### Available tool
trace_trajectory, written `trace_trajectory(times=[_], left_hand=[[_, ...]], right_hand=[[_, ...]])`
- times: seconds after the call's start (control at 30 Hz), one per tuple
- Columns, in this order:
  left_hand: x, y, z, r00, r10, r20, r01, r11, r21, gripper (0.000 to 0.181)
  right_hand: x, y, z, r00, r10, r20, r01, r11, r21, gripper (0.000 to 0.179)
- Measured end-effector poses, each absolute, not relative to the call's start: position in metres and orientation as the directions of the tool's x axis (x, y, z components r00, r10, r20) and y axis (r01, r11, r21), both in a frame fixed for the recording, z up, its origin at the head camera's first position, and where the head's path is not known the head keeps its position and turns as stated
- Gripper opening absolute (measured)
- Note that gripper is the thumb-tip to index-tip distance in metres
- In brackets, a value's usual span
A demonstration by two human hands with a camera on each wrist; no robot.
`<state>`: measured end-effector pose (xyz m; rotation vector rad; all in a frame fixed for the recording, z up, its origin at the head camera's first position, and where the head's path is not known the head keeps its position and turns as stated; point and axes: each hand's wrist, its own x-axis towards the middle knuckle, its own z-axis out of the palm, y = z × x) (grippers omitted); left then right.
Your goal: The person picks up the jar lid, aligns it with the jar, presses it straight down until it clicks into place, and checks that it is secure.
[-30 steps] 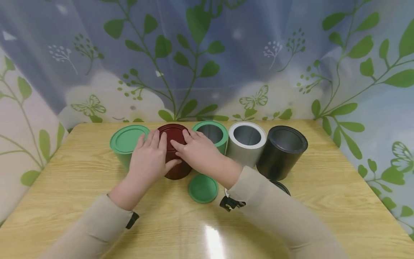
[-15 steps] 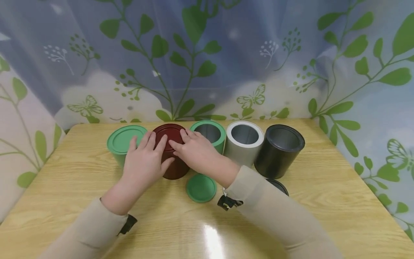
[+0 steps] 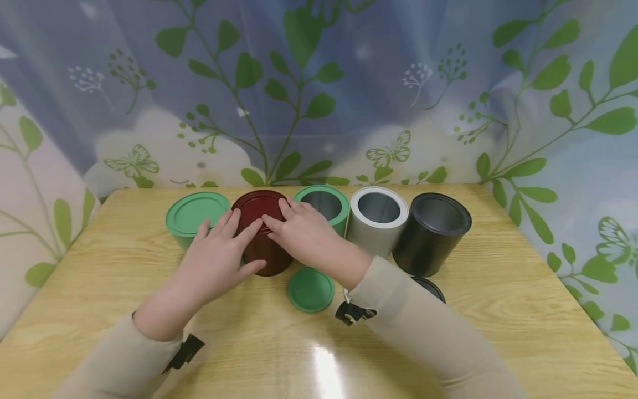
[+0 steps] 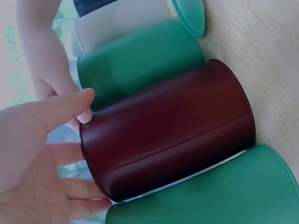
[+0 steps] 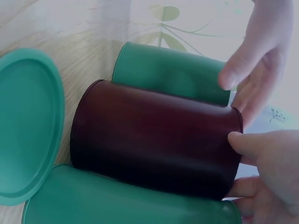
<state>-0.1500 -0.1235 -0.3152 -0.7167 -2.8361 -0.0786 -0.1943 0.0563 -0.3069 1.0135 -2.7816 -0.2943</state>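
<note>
I look from afar at a wooden table of pale yellow colour with fine grain, and on its near part I notice one bright white reflection of light. Behind it, and also at its left and right sides, I see a printed cloth with soft folds, mostly blue-violet above and creamy white below in the middle. On this cloth I can distinguish green leaves on long stems, pale sprigs and outlined green butterflies.
</note>
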Motion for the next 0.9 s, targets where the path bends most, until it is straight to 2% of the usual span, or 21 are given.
trace_trajectory(times=[0.17,0.43,0.6,0.77,0.9], left_hand=[[-0.15,-0.123,-0.317,-0.857,0.459,0.235,0.468,0.883,-0.019,0.071],[-0.156,-0.127,-0.319,-0.846,0.439,0.303,0.455,0.89,-0.021,0.067],[-0.164,-0.122,-0.317,-0.832,0.417,0.365,0.434,0.9,-0.041,0.068],[-0.181,-0.112,-0.315,-0.856,0.452,0.251,0.461,0.887,-0.026,0.087],[-0.192,-0.108,-0.316,-0.841,0.519,0.155,0.525,0.851,-0.007,0.095]], right_hand=[[-0.195,0.06,-0.307,-0.776,-0.629,0.057,-0.602,0.764,0.231,0.051],[-0.194,0.061,-0.31,-0.758,-0.643,0.111,-0.61,0.758,0.232,0.05],[-0.196,0.06,-0.31,-0.755,-0.648,0.101,-0.618,0.755,0.222,0.049],[-0.198,0.062,-0.309,-0.759,-0.645,0.092,-0.618,0.758,0.211,0.049],[-0.197,0.062,-0.309,-0.752,-0.653,0.093,-0.626,0.751,0.211,0.05]])
